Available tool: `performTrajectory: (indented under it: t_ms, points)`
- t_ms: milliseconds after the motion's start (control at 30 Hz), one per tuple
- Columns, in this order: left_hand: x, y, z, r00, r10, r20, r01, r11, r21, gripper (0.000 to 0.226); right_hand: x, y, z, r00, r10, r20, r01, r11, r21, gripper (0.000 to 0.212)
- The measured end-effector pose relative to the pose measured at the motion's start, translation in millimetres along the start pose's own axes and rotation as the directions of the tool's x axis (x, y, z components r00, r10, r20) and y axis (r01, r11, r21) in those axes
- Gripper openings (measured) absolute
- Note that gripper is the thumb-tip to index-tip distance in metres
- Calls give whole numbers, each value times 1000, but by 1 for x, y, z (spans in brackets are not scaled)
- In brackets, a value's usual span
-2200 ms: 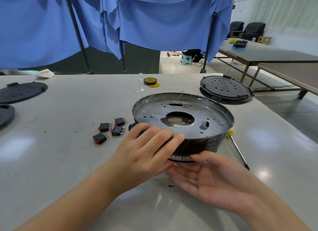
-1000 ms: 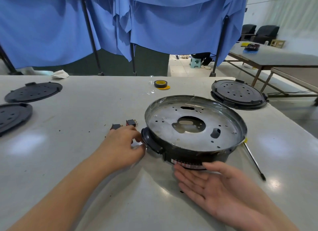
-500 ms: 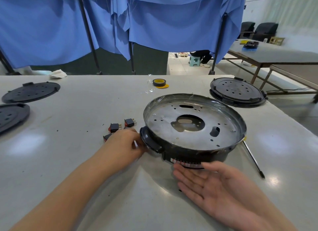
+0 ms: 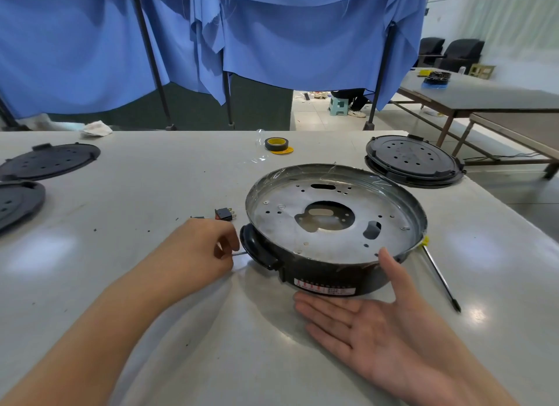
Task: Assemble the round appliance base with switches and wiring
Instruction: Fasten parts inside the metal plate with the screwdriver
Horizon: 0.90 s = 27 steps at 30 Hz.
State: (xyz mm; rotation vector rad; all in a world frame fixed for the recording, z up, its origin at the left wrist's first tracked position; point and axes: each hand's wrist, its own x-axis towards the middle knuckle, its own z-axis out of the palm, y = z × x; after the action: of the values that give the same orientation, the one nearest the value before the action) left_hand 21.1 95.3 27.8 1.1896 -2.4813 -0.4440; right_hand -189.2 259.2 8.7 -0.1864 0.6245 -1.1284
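Left hand (image 4: 199,251): moved off the near rim of the round base (image 4: 332,224) to the table at lower centre-left of the frame, just beside the base's black side handle (image 4: 257,250); fingers curled, pinching a thin pale wire end (image 4: 239,254).
Right hand (image 4: 372,324): stayed palm-up at lower right; thumb rose to touch the base's near wall.
Switches (image 4: 224,214): four lay in plain sight left of the base; the left hand came to cover most, leaving one fully visible.
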Motion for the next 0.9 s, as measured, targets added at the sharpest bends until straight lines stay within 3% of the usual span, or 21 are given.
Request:
performTrajectory:
  t_ms: [233,333,400,467,600,900]
  points:
    - [-4,-7,-39,993,-53,-102,30,976,-216,31,1,-1,1,1000,6,-10,-6,1000,7,94]
    - [-5,1,-59,989,-40,-141,-23,909,-415,20,2,-1,0,1000,-4,-25,4,1000,1,90]
    - [-6,15,-70,989,-3,-147,-74,855,-514,25,2,-1,-1,1000,-9,-28,9,1000,7,88]
    - [-5,32,-75,992,69,-105,-116,819,-562,34,2,-2,-2,1000,-5,-29,5,1000,13,90]
    - [10,69,-67,969,238,72,-143,772,-620,27,3,-2,-1,999,4,-38,-4,1000,10,92]
    - [46,96,-39,892,261,370,-74,889,-451,11,6,-1,-3,999,5,-45,-5,1000,15,95]
